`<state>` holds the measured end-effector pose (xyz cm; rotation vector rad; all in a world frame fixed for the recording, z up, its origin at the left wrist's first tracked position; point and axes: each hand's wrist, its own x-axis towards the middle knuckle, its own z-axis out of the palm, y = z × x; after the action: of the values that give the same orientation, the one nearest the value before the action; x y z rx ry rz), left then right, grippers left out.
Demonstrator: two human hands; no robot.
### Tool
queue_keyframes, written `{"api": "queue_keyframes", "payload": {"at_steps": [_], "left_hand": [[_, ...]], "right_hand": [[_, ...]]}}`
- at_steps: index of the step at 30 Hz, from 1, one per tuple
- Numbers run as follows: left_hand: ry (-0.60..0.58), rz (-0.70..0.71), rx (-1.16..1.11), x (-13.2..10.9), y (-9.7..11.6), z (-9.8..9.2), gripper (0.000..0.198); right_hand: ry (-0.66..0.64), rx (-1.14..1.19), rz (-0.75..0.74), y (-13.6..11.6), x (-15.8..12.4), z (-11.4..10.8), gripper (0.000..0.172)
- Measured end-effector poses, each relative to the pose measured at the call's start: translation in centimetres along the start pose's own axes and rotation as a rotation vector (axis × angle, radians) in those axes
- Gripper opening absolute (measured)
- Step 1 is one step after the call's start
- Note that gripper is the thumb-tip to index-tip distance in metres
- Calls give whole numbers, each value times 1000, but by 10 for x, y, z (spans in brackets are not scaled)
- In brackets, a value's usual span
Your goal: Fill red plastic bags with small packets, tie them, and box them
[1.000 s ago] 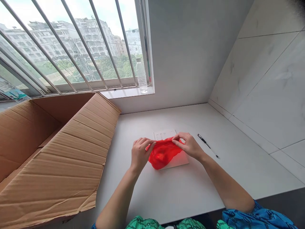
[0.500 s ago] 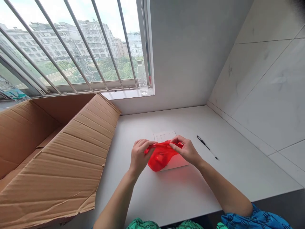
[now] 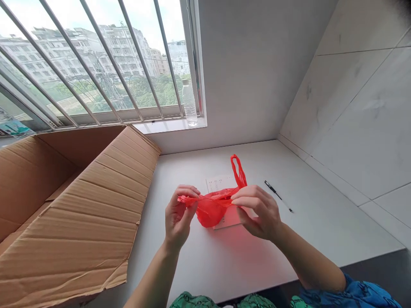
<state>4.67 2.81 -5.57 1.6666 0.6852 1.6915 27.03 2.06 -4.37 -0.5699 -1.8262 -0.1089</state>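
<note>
A red plastic bag (image 3: 210, 212) is stretched between my two hands, its lower part bulging over a sheet of printed paper (image 3: 221, 183). My left hand (image 3: 180, 214) pinches the gathered left end of the bag between thumb and fingers. On the other side, my right hand (image 3: 258, 209) has its fingertips on the bag's right part, with the fingers bent and the thumb below. One loop handle of the bag stands up beyond the right hand. What is inside the bag cannot be made out.
A black pen (image 3: 278, 196) lies right of the paper on the white table (image 3: 199, 265). At the left stands a large open cardboard box (image 3: 93, 205). A clear water bottle (image 3: 189, 105) is on the sill by the barred window. Tiled wall (image 3: 359, 115) borders the right side.
My hands have moved apart and slightly toward me, stretching the bag's rim sideways. A loop handle now stands up at the right. The right hand's fingers have shifted along the bag.
</note>
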Motion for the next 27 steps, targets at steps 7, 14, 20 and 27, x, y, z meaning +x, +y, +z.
{"api": "queue_keyframes", "payload": {"at_steps": [7,14,20,27], "left_hand": [[-301,-148,-75,-12,12,-6,15],[-568,-52,567,-5,11,0,26],[-667,-44,855,-7,4,16,26],[-624,-267,1232,-19,-22,12,38]], "right_hand": [[-870,-197,430,12,-13,17,18],[-1128,-295,870,6,-1,-13,42],[-1103,-318,826,-6,9,-11,23],[-1234,-671,819,18,-4,24,28]]}}
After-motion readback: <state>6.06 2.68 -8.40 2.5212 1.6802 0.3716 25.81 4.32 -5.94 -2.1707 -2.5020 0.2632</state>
